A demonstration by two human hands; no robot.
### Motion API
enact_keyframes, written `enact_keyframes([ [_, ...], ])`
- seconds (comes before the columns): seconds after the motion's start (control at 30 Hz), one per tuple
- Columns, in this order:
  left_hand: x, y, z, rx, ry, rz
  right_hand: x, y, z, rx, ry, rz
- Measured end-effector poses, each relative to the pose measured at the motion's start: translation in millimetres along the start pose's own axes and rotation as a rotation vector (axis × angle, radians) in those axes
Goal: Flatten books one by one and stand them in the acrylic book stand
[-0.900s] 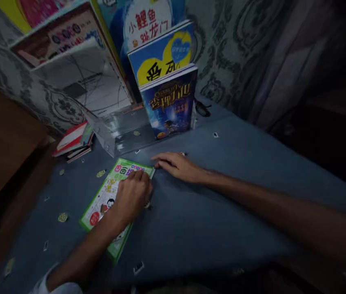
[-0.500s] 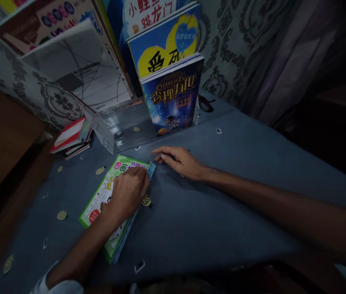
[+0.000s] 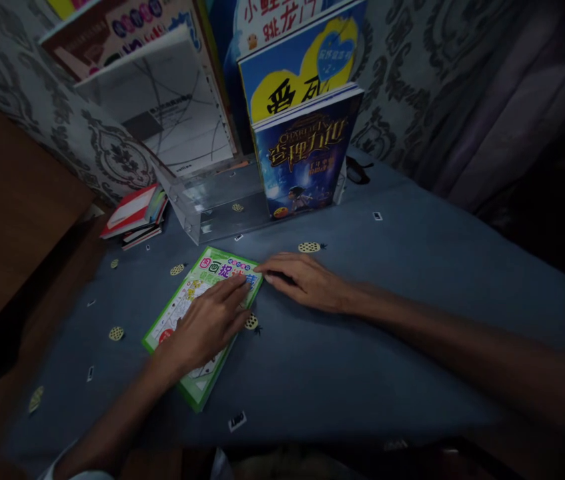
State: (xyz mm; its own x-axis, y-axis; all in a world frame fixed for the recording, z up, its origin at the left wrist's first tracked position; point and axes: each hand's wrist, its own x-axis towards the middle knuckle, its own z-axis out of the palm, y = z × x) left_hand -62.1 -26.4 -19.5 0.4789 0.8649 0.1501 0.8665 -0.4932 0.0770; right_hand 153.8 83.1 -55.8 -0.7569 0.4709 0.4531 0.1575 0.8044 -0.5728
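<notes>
A green-bordered book [image 3: 205,387] with a colourful printed cover lies at a slant on the blue-grey tablecloth. My left hand [image 3: 207,327] rests flat across the cover, fingers stretched toward the upper right and holding nothing. From the right, my right hand [image 3: 302,280] reaches the book's upper right corner with its fingertips. Its fingers are extended, the thumb lies apart from them, and no object is in its grasp. Part of the cover picture is hidden beneath my left hand.
Behind the book stands a clear plastic rack [image 3: 227,223] with upright books, including a dark blue one [image 3: 307,160] and a white one [image 3: 157,113]. Small red-covered books [image 3: 132,210] are stacked at left. Dark glasses [image 3: 357,172] lie beside the rack. Patterned wallpaper [image 3: 427,93] backs the table.
My left hand has flattened from a bent-finger pose. My right hand has come to the book's corner. The blue strip along the book's right edge no longer shows. The view has shifted slightly.
</notes>
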Motion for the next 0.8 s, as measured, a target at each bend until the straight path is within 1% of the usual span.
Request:
enact_keyframes([
  [0.13,-33.8,-12.6,-11.3,-0.116,-0.099,0.013,-0.6,1.8,2.7,-0.015,-0.019,-0.016],
  [0.23,-48.3,-16.4,-9.9,-0.145,-0.119,-0.004,3.3,4.0,5.9,-0.039,-0.037,-0.015],
  [0.3,-50.6,-17.3,-5.1,-0.16,-0.123,-0.007,10.0,5.4,7.7,-0.072,-0.057,-0.004],
  [0.4,-45.7,-18.7,3.6,-0.187,-0.113,0.004,25.1,7.3,10.1,-0.123,-0.116,0.003],
  [0.5,-37.7,-21.7,11.1,-0.211,-0.075,0.004,40.2,11.0,13.8,-0.153,-0.159,0.008],
  [0.57,-34.3,-23.8,13.7,-0.226,-0.046,0.008,46.8,14.9,17.2,-0.161,-0.162,0.006],
  [0.67,-35.4,-25.0,11.9,-0.249,-0.046,0.053,49.2,21.2,22.5,-0.168,-0.139,-0.017],
  [0.8,-47.7,-18.2,1.6,-0.238,-0.076,0.134,44.7,27.3,27.1,-0.192,-0.115,-0.039],
])
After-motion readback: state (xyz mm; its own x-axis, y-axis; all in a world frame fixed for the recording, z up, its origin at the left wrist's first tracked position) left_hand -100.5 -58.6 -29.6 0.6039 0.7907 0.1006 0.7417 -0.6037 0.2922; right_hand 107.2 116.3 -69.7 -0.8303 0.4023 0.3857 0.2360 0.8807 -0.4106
